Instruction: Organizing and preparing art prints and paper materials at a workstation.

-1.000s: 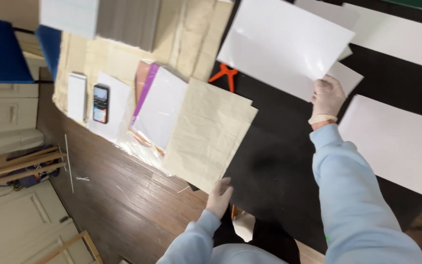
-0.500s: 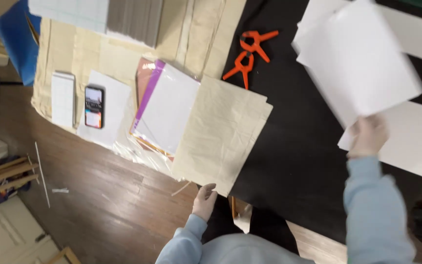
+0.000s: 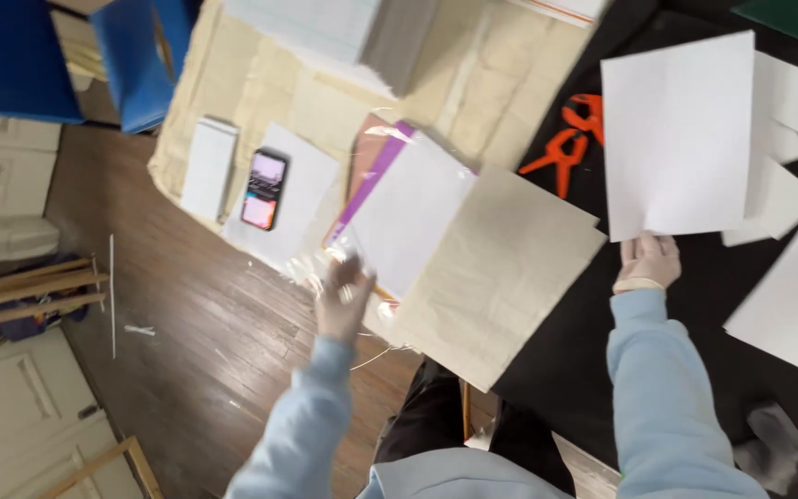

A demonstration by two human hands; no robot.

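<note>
Head view: a white sheet (image 3: 678, 129) is pinched at its lower edge by the right hand (image 3: 648, 261), while the left hand (image 3: 342, 298), fingers loosely spread, touches clear plastic wrap (image 3: 325, 263). Held so thinly, the sheet could be creased or dropped onto the black tabletop (image 3: 565, 342).

I see my right hand (image 3: 648, 261) pinching a white sheet (image 3: 678, 134) over the black mat (image 3: 565, 360); my left hand (image 3: 342, 298) touches a clear plastic sleeve (image 3: 325, 263) beside the tan paper (image 3: 496, 273).

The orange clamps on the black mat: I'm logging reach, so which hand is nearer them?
Right. The right hand holds a white sheet just beside the orange clamps; the left hand is farther off, at the plastic-wrapped paper.
</note>
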